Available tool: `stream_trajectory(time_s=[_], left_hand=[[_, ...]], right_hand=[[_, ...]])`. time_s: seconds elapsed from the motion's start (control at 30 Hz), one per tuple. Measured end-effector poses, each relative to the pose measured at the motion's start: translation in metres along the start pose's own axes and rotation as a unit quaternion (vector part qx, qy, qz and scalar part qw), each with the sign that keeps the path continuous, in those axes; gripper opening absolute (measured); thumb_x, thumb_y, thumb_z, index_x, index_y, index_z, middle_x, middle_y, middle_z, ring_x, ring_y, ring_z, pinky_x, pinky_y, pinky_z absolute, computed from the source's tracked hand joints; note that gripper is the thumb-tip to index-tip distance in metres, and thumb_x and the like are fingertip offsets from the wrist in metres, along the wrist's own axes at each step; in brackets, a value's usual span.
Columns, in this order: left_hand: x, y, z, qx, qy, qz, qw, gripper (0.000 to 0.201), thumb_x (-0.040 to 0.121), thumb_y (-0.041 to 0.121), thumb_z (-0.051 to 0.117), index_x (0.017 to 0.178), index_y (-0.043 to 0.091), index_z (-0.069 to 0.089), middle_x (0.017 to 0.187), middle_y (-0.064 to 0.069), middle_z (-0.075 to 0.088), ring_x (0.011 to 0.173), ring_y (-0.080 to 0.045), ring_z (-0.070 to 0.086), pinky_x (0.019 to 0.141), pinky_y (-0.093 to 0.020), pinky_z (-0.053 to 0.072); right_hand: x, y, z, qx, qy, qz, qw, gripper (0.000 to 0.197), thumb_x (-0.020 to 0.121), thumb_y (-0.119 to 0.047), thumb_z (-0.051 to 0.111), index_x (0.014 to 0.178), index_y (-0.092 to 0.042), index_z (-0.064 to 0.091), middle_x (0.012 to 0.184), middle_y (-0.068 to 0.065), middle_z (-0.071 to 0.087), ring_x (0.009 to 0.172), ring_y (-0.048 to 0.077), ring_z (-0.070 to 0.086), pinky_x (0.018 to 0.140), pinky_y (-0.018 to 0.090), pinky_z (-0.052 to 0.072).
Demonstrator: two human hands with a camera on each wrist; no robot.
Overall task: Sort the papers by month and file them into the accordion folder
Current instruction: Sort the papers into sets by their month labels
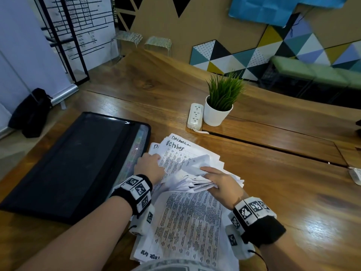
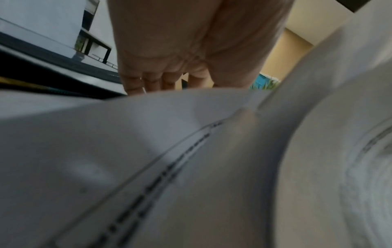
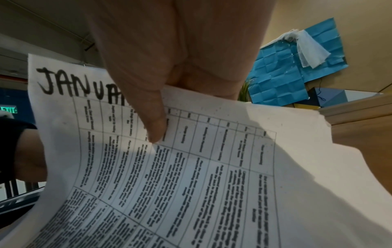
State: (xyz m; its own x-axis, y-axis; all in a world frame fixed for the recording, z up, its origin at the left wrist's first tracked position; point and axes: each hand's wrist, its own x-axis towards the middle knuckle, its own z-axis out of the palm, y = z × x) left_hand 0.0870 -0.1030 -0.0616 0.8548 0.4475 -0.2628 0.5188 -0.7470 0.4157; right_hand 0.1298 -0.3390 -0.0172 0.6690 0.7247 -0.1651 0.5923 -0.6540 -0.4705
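Visibly, both hands (image 1: 149, 164) (image 1: 222, 184) grip papers (image 1: 187, 222).

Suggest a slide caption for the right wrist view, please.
Right hand pinches a January-headed sheet, thumb pressed on its printed table.

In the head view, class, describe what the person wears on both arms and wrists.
Both forearms are bare, with no sleeves. The left wrist and right wrist each carry a black band fitted with white blocks printed with black-and-white square markers. A thin black cable trails from the right unit.
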Motion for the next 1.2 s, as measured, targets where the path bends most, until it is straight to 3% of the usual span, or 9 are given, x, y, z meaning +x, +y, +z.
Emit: stream_trajectory(time_s=[0.2,0.4,0.5,0.67,0.8,0.87,1.0,1.13,1.2], left_hand=[[-0.005,0.004,-0.006,-0.137,0.034,0.019,0.990,0.033,0.092,0.014,0.051,0.124,0.017,0.046,0.107,-0.007,0.060,0.097,-0.026,0.059,0.090,-0.042,0.048],[-0.009,0.002,-0.006,-0.118,0.104,0.107,0.982,0.016,0.087,0.009,0.057,0.097,0.012,0.069,0.108,-0.001,0.057,0.102,-0.019,0.052,0.091,-0.035,0.045],[-0.015,0.004,-0.006,-0.135,0.115,0.125,0.976,0.014,0.086,0.012,0.060,0.095,0.013,0.071,0.107,0.004,0.056,0.096,-0.016,0.056,0.088,-0.034,0.047],[-0.022,0.008,-0.007,-0.162,0.119,0.131,0.971,0.006,0.087,0.013,0.060,0.089,0.019,0.062,0.106,0.009,0.060,0.085,-0.016,0.062,0.082,-0.032,0.050],[-0.027,0.011,-0.007,-0.156,0.104,0.125,0.974,0.017,0.083,0.006,0.054,0.074,0.020,0.052,0.091,0.008,0.059,0.071,-0.015,0.055,0.066,-0.025,0.042],[-0.026,0.009,-0.006,-0.144,0.079,0.134,0.977,0.024,0.083,0.006,0.053,0.070,0.027,0.052,0.097,0.012,0.059,0.083,-0.017,0.059,0.072,-0.023,0.040],[-0.022,0.008,-0.004,-0.133,0.036,0.090,0.986,0.012,0.087,0.013,0.058,0.086,0.018,0.069,0.138,0.006,0.049,0.122,-0.018,0.050,0.096,-0.019,0.032],[-0.022,0.008,-0.007,-0.158,0.031,0.064,0.985,0.016,0.089,0.021,0.059,0.105,0.019,0.059,0.122,0.000,0.060,0.097,-0.015,0.055,0.083,-0.023,0.038],[-0.019,0.006,-0.009,-0.132,-0.005,0.052,0.990,0.029,0.093,0.029,0.054,0.118,0.014,0.059,0.124,-0.006,0.062,0.102,-0.019,0.057,0.087,-0.027,0.042]], right_hand=[[-0.007,0.003,0.003,0.022,0.016,-0.002,1.000,0.037,0.084,-0.003,0.054,0.115,-0.022,0.063,0.140,-0.008,0.045,0.129,0.006,0.041,0.103,0.024,0.038],[-0.010,0.003,0.006,0.042,0.035,-0.010,0.998,0.037,0.084,-0.006,0.057,0.116,-0.025,0.063,0.140,-0.008,0.046,0.129,0.007,0.042,0.106,0.030,0.038],[-0.010,0.005,0.007,0.041,0.036,-0.011,0.998,0.037,0.085,-0.007,0.057,0.116,-0.026,0.063,0.140,-0.010,0.046,0.129,0.006,0.041,0.106,0.031,0.038],[-0.010,0.007,0.008,0.037,0.039,-0.011,0.998,0.037,0.084,-0.007,0.059,0.117,-0.024,0.063,0.140,-0.010,0.045,0.130,0.006,0.040,0.107,0.029,0.037],[-0.011,0.007,0.009,0.046,0.042,-0.011,0.998,0.039,0.083,-0.006,0.061,0.118,-0.023,0.063,0.140,-0.011,0.045,0.130,0.005,0.040,0.108,0.027,0.034],[-0.011,0.008,0.009,0.045,0.042,-0.012,0.998,0.039,0.083,-0.006,0.060,0.118,-0.024,0.063,0.140,-0.011,0.045,0.130,0.004,0.040,0.108,0.026,0.034],[-0.011,0.008,0.010,0.040,0.041,-0.010,0.998,0.039,0.083,-0.006,0.059,0.118,-0.023,0.063,0.140,-0.011,0.045,0.130,0.006,0.041,0.108,0.029,0.036],[-0.011,0.008,0.009,0.044,0.038,-0.010,0.998,0.040,0.083,-0.005,0.058,0.118,-0.023,0.063,0.140,-0.011,0.045,0.129,0.005,0.042,0.106,0.029,0.037],[-0.010,0.008,0.009,0.044,0.035,-0.009,0.998,0.042,0.083,-0.004,0.057,0.119,-0.024,0.062,0.139,-0.012,0.046,0.128,0.005,0.043,0.106,0.030,0.038]])
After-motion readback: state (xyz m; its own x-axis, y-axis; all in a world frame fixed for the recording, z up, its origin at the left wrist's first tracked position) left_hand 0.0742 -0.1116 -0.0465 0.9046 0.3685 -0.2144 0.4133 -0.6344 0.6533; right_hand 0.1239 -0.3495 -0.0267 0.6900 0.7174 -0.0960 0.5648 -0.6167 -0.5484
